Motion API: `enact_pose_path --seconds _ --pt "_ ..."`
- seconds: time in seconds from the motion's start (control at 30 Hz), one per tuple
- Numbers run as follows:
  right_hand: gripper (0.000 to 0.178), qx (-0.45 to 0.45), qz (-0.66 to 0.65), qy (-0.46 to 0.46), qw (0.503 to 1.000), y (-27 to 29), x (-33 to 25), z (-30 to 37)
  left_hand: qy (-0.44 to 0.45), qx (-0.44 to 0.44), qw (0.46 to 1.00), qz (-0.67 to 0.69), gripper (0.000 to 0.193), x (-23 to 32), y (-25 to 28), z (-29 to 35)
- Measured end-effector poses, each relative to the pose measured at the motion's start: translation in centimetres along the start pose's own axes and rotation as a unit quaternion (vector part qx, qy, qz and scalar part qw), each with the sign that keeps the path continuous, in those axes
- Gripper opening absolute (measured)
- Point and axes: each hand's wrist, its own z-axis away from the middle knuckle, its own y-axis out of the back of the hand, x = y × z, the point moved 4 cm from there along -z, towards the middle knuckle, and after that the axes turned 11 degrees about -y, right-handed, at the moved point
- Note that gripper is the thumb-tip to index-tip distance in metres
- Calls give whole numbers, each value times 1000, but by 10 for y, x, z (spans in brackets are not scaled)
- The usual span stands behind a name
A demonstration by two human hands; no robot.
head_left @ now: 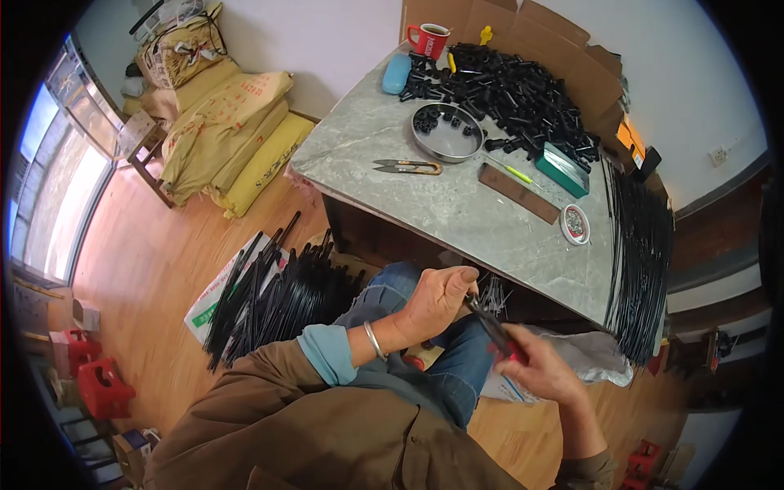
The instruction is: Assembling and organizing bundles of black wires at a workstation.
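My left hand (441,302), with a silver bangle at the wrist, is closed above my lap. Whatever its fingers pinch is hidden. To its right, my right hand (541,365) grips a dark tool with red on its handle, apparently pliers (493,328), blurred by motion. The jaw end reaches close to my left fingers. Just beyond, several thin pale strips (494,296) hang by the table's edge. A bundle of long black rods (282,306) lies left of my knee, partly over a white printed sack (196,314).
The grey table (376,200) bears a heap of black parts (514,90), a metal bowl (447,151), thread snips (408,167), a brown bar (518,192), a green box (563,169), a small round dish (575,224) and a red mug (428,39). Long black wires (641,261) overhang its right edge. Yellow sacks (233,135) stand back left.
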Motion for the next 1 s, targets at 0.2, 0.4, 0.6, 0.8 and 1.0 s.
enact_pose_path --seconds 0.2,0.4,0.6,0.8,1.0 --pt "30 -107 -366 -117 917 -38 35 7 -25 -27 999 -4 64 2 0 -2" --pt "28 -148 -158 -59 974 -23 18 0 12 -10 1000 9 60 0 0 2" --pt "26 -62 -181 -95 977 -37 1 3 33 -2 999 22 64 -11 3 1" --pt "40 -168 -264 -90 945 -36 0 -3 69 -20 992 102 65 -7 2 2" --pt "39 -172 -263 -104 944 -36 2 -3 84 -11 990 109 64 -5 2 1"
